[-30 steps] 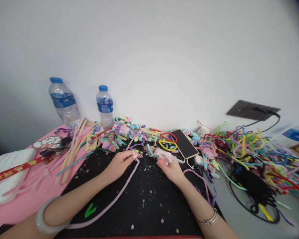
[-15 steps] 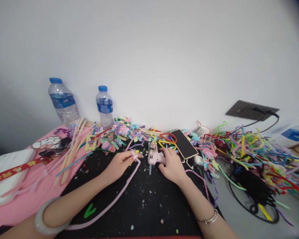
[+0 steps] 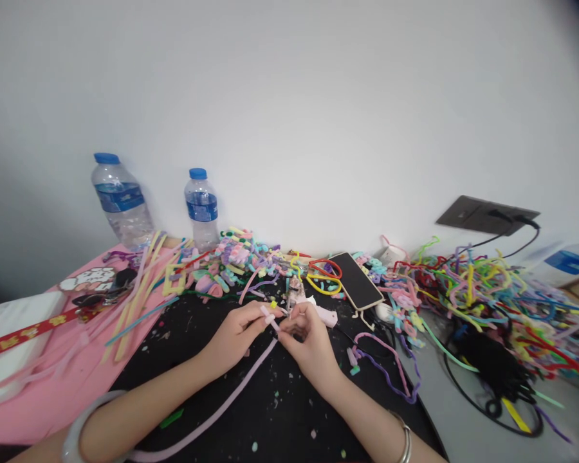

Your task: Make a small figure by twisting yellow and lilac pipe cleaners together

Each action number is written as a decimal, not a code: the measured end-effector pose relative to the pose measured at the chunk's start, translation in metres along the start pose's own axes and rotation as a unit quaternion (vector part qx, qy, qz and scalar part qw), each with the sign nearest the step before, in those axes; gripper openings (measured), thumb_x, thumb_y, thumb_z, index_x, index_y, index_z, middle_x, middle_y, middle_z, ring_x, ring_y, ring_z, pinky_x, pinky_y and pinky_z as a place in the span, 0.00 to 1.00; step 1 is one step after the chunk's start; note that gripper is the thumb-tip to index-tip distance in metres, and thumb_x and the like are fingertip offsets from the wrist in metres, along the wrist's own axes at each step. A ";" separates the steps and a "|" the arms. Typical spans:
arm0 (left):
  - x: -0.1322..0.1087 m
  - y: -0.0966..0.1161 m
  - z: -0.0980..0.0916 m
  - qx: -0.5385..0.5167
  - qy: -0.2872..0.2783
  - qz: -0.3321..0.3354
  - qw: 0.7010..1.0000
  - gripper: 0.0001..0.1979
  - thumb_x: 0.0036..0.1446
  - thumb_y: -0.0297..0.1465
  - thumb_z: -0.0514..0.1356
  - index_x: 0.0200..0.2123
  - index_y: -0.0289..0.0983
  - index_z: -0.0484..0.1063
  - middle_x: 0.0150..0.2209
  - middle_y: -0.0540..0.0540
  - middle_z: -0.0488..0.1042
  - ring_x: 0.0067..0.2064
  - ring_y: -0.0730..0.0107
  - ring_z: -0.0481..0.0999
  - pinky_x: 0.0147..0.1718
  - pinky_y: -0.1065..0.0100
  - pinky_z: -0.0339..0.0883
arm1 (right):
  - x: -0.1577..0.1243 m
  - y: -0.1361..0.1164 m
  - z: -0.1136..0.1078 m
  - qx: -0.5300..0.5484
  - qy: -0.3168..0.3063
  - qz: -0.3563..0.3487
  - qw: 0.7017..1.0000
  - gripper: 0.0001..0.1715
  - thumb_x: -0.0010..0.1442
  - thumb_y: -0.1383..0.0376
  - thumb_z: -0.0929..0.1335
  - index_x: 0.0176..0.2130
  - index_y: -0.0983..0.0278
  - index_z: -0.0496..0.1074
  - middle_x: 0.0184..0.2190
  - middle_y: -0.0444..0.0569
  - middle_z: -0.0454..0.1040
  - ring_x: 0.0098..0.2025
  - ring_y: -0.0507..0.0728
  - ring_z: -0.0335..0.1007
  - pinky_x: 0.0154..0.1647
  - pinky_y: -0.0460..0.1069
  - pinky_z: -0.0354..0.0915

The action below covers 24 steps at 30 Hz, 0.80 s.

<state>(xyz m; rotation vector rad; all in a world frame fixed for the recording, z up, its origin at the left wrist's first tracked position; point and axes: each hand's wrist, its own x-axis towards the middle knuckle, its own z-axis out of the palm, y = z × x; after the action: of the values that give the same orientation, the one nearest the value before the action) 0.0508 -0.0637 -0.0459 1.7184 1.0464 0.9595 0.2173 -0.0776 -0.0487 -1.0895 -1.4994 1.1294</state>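
My left hand pinches the short folded end of a pale lilac pipe cleaner over the black mat. A small yellow bit shows beside its fingertips. My right hand is closed at the same spot, its thumb and fingers gripping the pipe cleaner next to the left fingertips. From there the long strand curves down towards my left forearm. Just behind the right hand lies a pale hot glue gun, partly hidden by the fingers.
Several cut pipe cleaner pieces are heaped along the wall. Right of centre lies a phone; a tangled pile of pipe cleaners spreads farther right. Two water bottles stand back left. A white box rests on pink sheeting.
My right hand has let go of the glue gun and moved left to the pipe cleaner. The gun now lies turned, its handle pointing right. My left hand has shifted slightly right.
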 end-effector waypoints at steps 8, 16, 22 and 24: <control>0.005 -0.001 -0.002 -0.048 0.039 -0.005 0.998 0.15 0.57 0.34 0.55 0.46 0.38 0.72 0.50 0.44 0.72 0.52 0.62 0.70 0.51 0.64 0.63 | 0.004 -0.010 -0.019 0.010 0.055 -0.029 0.998 0.07 0.55 0.63 0.66 0.34 0.61 0.73 0.29 0.45 0.71 0.26 0.51 0.68 0.28 0.47 0.65; 0.008 -0.010 -0.004 0.003 0.042 -0.013 0.999 0.11 0.57 0.30 0.52 0.35 0.37 0.74 0.41 0.45 0.77 0.45 0.62 0.74 0.47 0.64 0.65 | 0.009 -0.003 -0.028 0.048 0.059 -0.001 0.997 0.08 0.54 0.63 0.67 0.27 0.64 0.73 0.18 0.42 0.69 0.21 0.50 0.65 0.27 0.46 0.60; 0.007 -0.011 0.003 -0.130 0.014 -0.053 0.990 0.06 0.55 0.30 0.56 0.30 0.38 0.58 0.31 0.50 0.76 0.36 0.67 0.76 0.33 0.69 0.68 | 0.010 0.004 -0.025 0.061 0.082 0.085 0.991 0.11 0.48 0.59 0.70 0.27 0.66 0.72 0.12 0.37 0.60 0.13 0.45 0.49 0.14 0.43 0.44; 0.006 -0.009 0.004 -0.141 -0.001 -0.078 0.987 0.07 0.55 0.31 0.56 0.33 0.39 0.57 0.31 0.49 0.76 0.34 0.66 0.76 0.22 0.74 0.66 | 0.010 0.005 -0.025 0.045 0.081 0.087 0.992 0.12 0.47 0.59 0.71 0.25 0.66 0.71 0.12 0.37 0.58 0.14 0.45 0.47 0.14 0.43 0.44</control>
<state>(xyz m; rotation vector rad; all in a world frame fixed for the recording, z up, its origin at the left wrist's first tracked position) 0.0544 -0.0572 -0.0544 1.3854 0.9770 0.9564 0.2404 -0.0634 -0.0480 -1.2363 -1.2359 1.1858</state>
